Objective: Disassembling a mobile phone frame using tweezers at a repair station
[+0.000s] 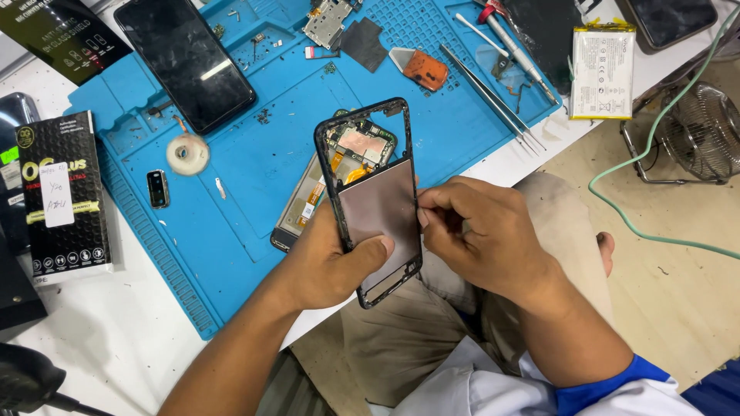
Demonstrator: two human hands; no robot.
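left hand (327, 258) grips phone frame (370, 196) (opened) | right hand (478, 231) pinches its edge

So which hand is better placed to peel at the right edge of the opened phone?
Probably the right hand: its fingertips already pinch at the opened phone frame's right edge, while the left hand grips the phone from beneath, thumb across it.

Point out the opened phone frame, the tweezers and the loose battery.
opened phone frame (378, 208): head view, on the bare metal plate in its middle.
tweezers (493, 98): head view, midway along the two arms.
loose battery (603, 73): head view, centre of its white label face.
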